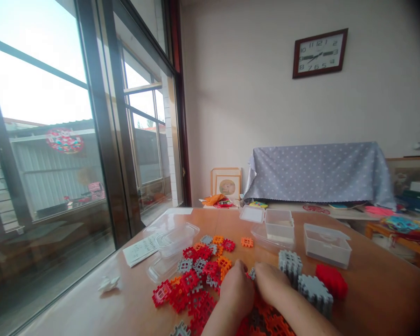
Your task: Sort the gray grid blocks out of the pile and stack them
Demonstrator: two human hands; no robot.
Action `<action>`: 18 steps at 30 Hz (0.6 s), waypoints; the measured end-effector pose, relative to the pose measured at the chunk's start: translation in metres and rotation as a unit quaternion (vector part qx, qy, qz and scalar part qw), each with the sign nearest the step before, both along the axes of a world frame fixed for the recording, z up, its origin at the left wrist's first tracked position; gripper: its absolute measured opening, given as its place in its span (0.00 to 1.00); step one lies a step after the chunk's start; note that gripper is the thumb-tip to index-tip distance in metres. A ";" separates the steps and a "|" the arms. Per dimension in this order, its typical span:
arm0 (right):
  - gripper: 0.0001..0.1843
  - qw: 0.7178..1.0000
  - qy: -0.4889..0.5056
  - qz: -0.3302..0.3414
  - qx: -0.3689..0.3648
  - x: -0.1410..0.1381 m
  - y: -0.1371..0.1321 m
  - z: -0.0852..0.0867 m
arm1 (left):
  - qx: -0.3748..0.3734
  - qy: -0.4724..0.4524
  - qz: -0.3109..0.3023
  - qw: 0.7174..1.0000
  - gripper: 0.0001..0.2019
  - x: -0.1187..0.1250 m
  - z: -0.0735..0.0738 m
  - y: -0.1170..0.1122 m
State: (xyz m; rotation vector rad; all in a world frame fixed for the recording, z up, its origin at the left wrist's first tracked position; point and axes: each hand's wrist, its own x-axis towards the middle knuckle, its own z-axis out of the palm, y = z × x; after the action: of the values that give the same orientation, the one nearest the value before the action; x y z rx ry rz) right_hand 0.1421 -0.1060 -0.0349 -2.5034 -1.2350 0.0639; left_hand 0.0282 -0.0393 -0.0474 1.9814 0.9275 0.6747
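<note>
On the wooden tabletop (378,284), a clear plastic box (171,239) just beside a loose heap of red, orange and grey interlocking plastic blocks (189,281). Over the heap's near edge, left hand (236,291) and right hand (271,282) curled, fingers narrow, any grip hidden. Farther right, two more clear boxes (279,225) (327,246), something pale at the bottom of each.

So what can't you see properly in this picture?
In the head view:
Anything held by the left hand or right hand: their fingers hide it.
The rest of the red and orange plastic pieces: cut off by the bottom edge.
The writing on the paper: too small to read.
Whatever is under the spotted cloth: the cloth hides it.
</note>
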 end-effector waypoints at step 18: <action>0.06 0.985 -0.018 0.038 0.167 0.003 -0.033 0.028 | -0.112 -0.173 0.021 0.978 0.13 0.004 0.018 0.009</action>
State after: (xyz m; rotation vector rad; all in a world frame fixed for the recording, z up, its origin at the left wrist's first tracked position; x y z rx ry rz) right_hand 0.1451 -0.1388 -0.0073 -2.1789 -1.2407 -0.1587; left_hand 0.0324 -0.0306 -0.0295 1.5857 0.7949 0.8671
